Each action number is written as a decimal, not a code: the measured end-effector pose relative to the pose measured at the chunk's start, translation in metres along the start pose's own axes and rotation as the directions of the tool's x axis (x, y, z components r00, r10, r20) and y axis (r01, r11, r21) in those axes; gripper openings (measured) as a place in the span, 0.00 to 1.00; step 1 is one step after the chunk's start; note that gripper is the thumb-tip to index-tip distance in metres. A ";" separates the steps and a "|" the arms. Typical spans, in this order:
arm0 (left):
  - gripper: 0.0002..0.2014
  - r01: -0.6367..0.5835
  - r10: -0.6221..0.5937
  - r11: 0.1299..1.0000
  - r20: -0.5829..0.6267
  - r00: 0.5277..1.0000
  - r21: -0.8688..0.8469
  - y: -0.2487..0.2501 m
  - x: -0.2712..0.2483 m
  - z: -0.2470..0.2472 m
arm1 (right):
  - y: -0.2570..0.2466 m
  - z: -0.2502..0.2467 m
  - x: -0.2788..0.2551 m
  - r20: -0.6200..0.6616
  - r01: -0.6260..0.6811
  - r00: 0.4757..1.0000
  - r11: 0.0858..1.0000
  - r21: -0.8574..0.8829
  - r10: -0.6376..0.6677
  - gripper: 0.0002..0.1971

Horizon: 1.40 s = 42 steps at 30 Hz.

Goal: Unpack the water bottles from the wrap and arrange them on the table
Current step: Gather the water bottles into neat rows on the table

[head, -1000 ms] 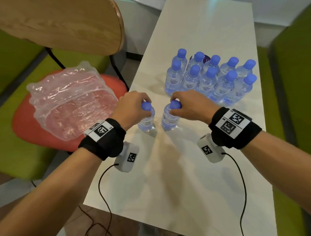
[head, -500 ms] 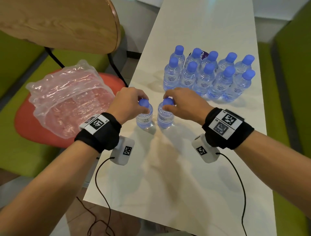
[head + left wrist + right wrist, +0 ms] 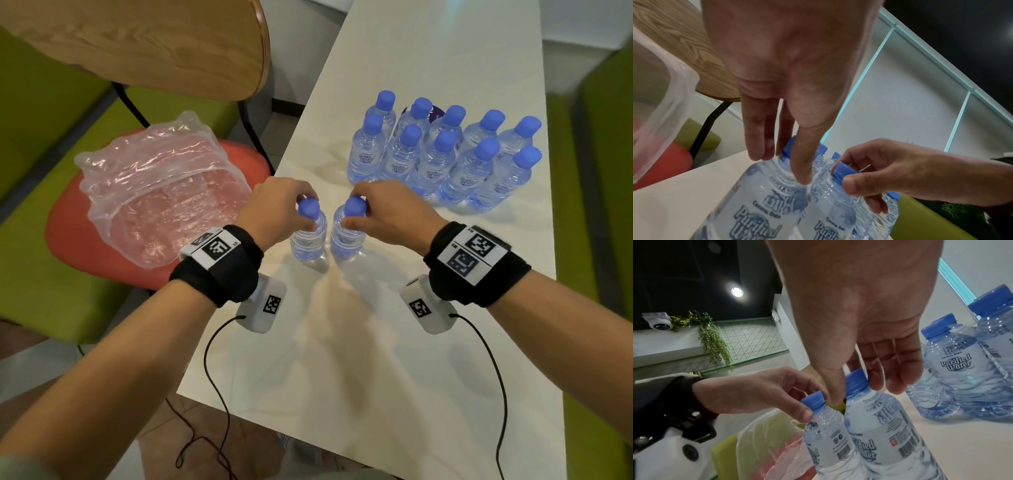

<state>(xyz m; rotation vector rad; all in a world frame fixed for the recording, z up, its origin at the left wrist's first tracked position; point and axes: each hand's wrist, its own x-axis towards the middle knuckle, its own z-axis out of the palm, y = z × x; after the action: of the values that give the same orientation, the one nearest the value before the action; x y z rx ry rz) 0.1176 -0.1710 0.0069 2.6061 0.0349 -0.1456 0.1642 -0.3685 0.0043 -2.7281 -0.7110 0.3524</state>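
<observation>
Two small clear water bottles with blue caps stand side by side on the white table [image 3: 376, 359], near its left edge. My left hand [image 3: 306, 212] pinches the left bottle [image 3: 308, 240] at cap and neck; the left wrist view shows the left hand [image 3: 782, 167] from below on this bottle [image 3: 760, 203]. My right hand [image 3: 354, 210] pinches the cap of the right bottle [image 3: 347, 240], and the right wrist view shows that hand [image 3: 857, 394] on its bottle [image 3: 879, 426]. The empty plastic wrap [image 3: 164, 195] lies on the red chair seat.
Several more bottles [image 3: 442, 154] stand in two rows at the back right of the table. A chair with a red seat [image 3: 68, 240] and a wooden backrest [image 3: 154, 44] stands to the left. A green bench [image 3: 599, 171] runs along the right.
Both hands keep their hold on the two bottles at about the same spot. Only the head view has shifted a little.
</observation>
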 end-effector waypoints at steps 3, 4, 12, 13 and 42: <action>0.16 0.014 -0.014 1.000 -0.031 0.999 0.027 0.000 0.002 -0.002 | -0.001 0.000 0.001 0.015 0.022 1.000 1.000 0.018 -0.022 0.18; 0.16 0.020 -0.018 0.999 -0.041 0.999 0.033 0.000 0.002 -0.001 | -0.001 0.000 0.002 0.021 0.035 0.999 0.999 0.020 -0.036 0.18; 0.16 0.011 -0.011 1.000 -0.026 1.000 0.027 -0.003 0.000 -0.001 | -0.006 0.005 0.006 0.034 -0.015 0.999 1.000 0.006 0.015 0.18; 0.15 0.008 -0.007 0.999 -0.017 1.000 0.041 -0.003 0.000 -0.001 | -0.008 0.006 0.008 0.036 -0.018 0.999 1.000 0.009 0.018 0.17; 0.11 -0.010 0.001 0.998 -0.142 0.990 -0.062 -0.014 -0.017 0.015 | 0.013 -0.067 0.208 -0.023 -0.189 0.982 0.977 -0.101 0.188 0.19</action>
<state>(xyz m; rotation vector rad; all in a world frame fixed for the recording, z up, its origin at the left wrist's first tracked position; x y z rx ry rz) 0.0988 -0.1666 -0.0114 2.5491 0.0817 0.0422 0.3669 -0.2885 0.0292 -2.9017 -0.4791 0.3474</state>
